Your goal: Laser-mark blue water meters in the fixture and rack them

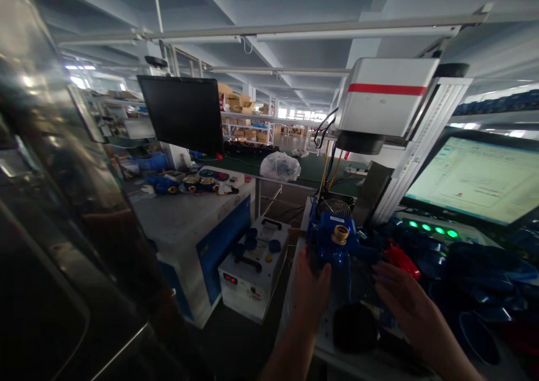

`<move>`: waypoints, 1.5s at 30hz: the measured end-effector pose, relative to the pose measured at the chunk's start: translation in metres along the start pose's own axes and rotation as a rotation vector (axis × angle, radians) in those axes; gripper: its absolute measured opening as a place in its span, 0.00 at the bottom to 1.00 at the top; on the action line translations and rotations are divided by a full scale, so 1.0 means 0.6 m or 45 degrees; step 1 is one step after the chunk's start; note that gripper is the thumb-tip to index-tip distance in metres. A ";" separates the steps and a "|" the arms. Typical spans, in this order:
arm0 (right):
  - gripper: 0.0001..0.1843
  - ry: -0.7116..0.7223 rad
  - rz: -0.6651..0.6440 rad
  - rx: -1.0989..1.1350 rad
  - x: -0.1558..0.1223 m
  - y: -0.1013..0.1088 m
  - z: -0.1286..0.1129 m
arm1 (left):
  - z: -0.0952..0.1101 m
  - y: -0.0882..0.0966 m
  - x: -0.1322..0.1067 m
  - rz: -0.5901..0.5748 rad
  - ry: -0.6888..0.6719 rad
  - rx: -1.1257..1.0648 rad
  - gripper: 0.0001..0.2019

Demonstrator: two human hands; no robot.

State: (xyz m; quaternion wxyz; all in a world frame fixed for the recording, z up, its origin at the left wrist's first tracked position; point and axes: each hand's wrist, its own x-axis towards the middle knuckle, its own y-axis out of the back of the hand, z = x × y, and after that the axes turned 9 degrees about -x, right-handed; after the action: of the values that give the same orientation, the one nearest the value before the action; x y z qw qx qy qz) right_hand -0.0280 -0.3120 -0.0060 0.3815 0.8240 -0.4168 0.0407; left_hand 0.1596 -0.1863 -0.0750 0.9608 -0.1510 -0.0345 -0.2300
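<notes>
Head view. Your two bare hands work low in the scene, above a dim bench. The blue housing (pixel 337 253), with its brass threaded neck (pixel 340 234) pointing up and toward you, sits on the bench in front of you, lower than the black lens (pixel 361 143) of a white machine head (pixel 387 103) banded in red. Your left hand (pixel 310 285) lies at the near left side of this housing, thumb apart from the fingers; the fingertips are lost in shadow, so you cannot tell whether they press on it. Your right hand (pixel 400 292) is to the right of the housing and apart from it, its fingers extended, loosely side by side and pinching nothing. Just beyond those fingers lies a red object (pixel 402 260), too blurred to identify. Between your forearms, note a dark round object (pixel 356 327) at the near part of the bench. To your right, more blue parts (pixel 475 268) are heaped before a control box (pixel 438 231) with four green lights and a lit monitor (pixel 475 178). To your left, a white cabinet (pixel 168 215) with blue panels carries several blue and brass pieces; beside it, lower down, is a white unit (pixel 242 296) showing red digits. A dark monitor (pixel 181 114) hangs above the cabinet.
</notes>
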 end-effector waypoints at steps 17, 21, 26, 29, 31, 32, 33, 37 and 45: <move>0.46 -0.029 -0.217 0.398 0.138 -0.101 0.012 | -0.009 -0.017 0.011 -0.251 -0.017 -0.102 0.56; 0.51 -0.173 -0.229 0.470 0.137 -0.105 0.028 | -0.004 -0.019 0.013 -0.247 -0.017 -0.074 0.56; 0.57 -0.269 -0.220 0.412 0.127 -0.113 0.027 | -0.002 -0.023 0.015 -0.224 0.002 -0.097 0.54; 0.57 -0.251 -0.205 0.425 0.126 -0.118 0.031 | -0.011 -0.025 0.017 -0.287 -0.014 -0.202 0.55; 0.58 -0.257 -0.216 0.446 0.127 -0.121 0.036 | -0.017 -0.024 0.018 -0.298 -0.025 -0.206 0.55; 0.58 -0.261 -0.222 0.448 0.127 -0.122 0.037 | -0.019 -0.024 0.019 -0.287 -0.038 -0.189 0.55; 0.58 -0.263 -0.226 0.445 0.127 -0.123 0.038 | -0.021 -0.023 0.019 -0.274 -0.055 -0.173 0.55; 0.56 -0.256 -0.206 0.446 0.125 -0.123 0.033 | -0.019 -0.023 0.018 -0.272 -0.077 -0.185 0.55; 0.54 -0.230 -0.171 0.457 0.124 -0.119 0.020 | -0.008 -0.029 0.016 -0.311 0.013 -0.187 0.57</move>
State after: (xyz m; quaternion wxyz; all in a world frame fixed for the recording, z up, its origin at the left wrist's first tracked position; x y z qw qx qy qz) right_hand 0.0683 -0.3430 -0.0282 0.1917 0.9050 -0.3795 0.0145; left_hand 0.1600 -0.2064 -0.0734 0.9122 -0.2145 -0.0306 -0.3478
